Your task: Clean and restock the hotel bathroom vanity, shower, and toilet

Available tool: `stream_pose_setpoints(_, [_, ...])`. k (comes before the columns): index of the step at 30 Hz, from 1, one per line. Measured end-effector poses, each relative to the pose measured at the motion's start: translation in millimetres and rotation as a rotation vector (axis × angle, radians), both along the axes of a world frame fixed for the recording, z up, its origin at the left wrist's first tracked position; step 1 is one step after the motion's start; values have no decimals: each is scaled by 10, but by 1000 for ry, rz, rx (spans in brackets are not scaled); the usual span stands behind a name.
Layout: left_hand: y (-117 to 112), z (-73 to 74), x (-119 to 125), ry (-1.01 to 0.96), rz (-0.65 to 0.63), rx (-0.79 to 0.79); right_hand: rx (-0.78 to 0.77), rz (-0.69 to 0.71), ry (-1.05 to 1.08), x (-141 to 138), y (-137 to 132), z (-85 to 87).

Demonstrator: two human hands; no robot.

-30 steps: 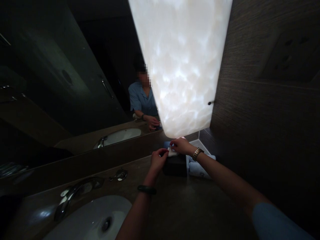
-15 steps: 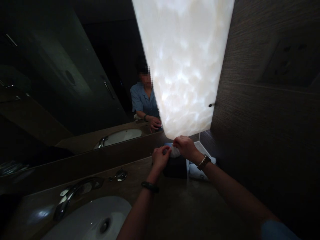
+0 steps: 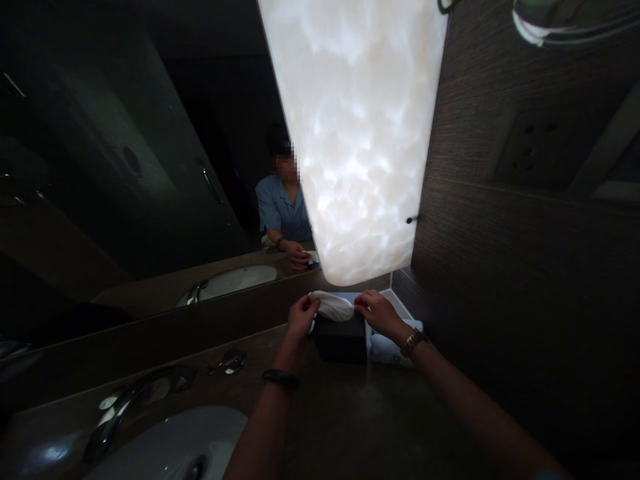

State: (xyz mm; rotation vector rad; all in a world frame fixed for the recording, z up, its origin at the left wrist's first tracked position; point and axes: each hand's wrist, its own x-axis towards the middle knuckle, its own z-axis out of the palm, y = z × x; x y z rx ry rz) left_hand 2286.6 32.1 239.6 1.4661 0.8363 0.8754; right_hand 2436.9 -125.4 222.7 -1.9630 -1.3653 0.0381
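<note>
A white tissue (image 3: 334, 307) stretches sideways over the top of a dark tissue box (image 3: 341, 341) on the counter. My left hand (image 3: 301, 316) pinches its left end between thumb and fingers. At its right end, my right hand (image 3: 379, 312) has thumb and fingertips pressed together on the tissue's edge. A bluish-white flat thing shows just behind the tissue; I cannot make out what it is. Rolled white towels (image 3: 393, 345) lie right of the box, below my right wrist.
A white sink (image 3: 175, 443) with a chrome faucet (image 3: 117, 413) is at the lower left. A chrome drain knob (image 3: 233, 361) sits on the counter (image 3: 380, 407). Behind are a mirror (image 3: 150, 220) with a person's reflection and a bright lit panel (image 3: 360, 133). A dark wall (image 3: 500, 280) stands right.
My hands have moved apart, and the tissue, bunched between them before, is now spread wider. The view has shifted slightly, showing a round mirror-like thing at the upper right.
</note>
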Motion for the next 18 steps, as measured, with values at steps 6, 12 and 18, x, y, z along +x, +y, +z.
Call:
stream_pose_setpoints(6, [-126, -10, -258, -115, 7, -372, 48, 17, 1, -43, 146, -56])
stream_pose_setpoints(12, [-214, -44, -358, -185, 27, -513, 132, 75, 209, -111, 255, -90])
stream_pose_setpoints(18, [-211, 1, -313, -194, 32, -491, 173, 50, 273, -160, 283, -120])
